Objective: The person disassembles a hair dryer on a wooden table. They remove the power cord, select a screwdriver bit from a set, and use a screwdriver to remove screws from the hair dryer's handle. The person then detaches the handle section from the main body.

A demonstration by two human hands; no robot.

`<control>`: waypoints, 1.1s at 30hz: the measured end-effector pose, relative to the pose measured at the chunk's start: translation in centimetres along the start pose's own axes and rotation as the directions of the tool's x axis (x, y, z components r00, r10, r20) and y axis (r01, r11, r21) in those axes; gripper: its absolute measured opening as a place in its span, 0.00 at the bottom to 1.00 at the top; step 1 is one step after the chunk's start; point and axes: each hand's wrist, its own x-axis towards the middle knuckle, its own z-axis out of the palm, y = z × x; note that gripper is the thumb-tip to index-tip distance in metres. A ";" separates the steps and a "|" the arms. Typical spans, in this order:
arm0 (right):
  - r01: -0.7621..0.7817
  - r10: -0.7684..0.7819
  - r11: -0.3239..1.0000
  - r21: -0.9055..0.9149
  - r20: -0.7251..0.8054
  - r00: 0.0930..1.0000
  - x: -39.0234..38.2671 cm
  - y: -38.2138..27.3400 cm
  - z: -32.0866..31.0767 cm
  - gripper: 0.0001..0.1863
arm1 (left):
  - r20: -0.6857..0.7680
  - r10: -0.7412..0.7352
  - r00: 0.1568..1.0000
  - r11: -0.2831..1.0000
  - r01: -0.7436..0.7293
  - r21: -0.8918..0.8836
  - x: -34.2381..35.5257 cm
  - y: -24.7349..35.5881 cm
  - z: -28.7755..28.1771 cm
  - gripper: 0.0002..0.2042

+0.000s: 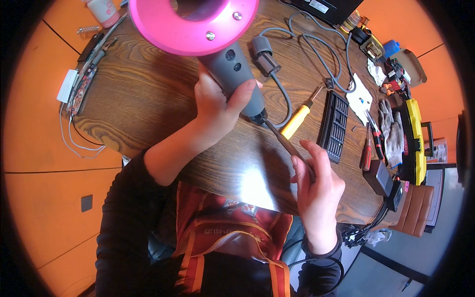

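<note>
My left hand is wrapped round the grey handle of a hair dryer with a pink ring-shaped head. The head points up and away, and the handle slants down to the right. Between the thumb and fingers of my right hand is a slim dark tool; its exact kind does not show. Its tip meets the handle's lower end, where dark inner parts are visible. Just beyond lies a grey plug with a ribbed part and a thick cord. A yellow-handled screwdriver rests beside the tool.
To the right are a black slotted bit case, a red screwdriver, pliers, work gloves and a yellow-black toolbox. Grey cable loops across the wooden table. A white strip and wires lie at the left edge.
</note>
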 end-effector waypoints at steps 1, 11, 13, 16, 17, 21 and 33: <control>0.114 -0.115 0.993 -0.026 -0.046 0.992 0.0 0.1 0.0 0.13 | 0.009 0.010 1.000 1.000 -0.010 0.005 0.0 0.0 0.0 0.19; 0.123 -0.125 0.991 -0.060 -0.020 0.992 0.4 0.7 0.0 0.09 | 0.014 0.028 1.000 0.998 -0.028 0.047 0.0 0.1 0.0 0.19; 0.238 -0.243 0.966 -0.100 -0.045 0.969 0.5 0.8 -0.1 0.09 | 0.018 0.027 0.999 0.999 -0.028 0.047 0.0 0.1 0.0 0.19; 0.377 -0.386 0.921 -0.100 -0.101 0.917 0.9 0.9 0.0 0.09 | 0.016 0.024 1.000 0.999 -0.025 0.037 0.0 0.1 -0.1 0.20; 0.365 -0.373 0.926 -0.095 -0.092 0.923 1.0 1.0 0.1 0.10 | 0.014 0.017 1.000 0.999 -0.017 0.035 0.0 0.1 -0.1 0.20; -0.032 0.033 0.999 -0.033 0.011 0.999 0.8 1.2 0.0 0.12 | 0.003 -0.005 1.000 1.000 0.005 0.009 0.0 -0.1 -0.1 0.20; 0.243 -0.247 0.969 -0.048 -0.276 0.929 -2.1 1.0 -2.5 0.13 | -0.096 -0.105 0.990 0.952 0.072 -0.296 1.1 -0.3 0.2 0.15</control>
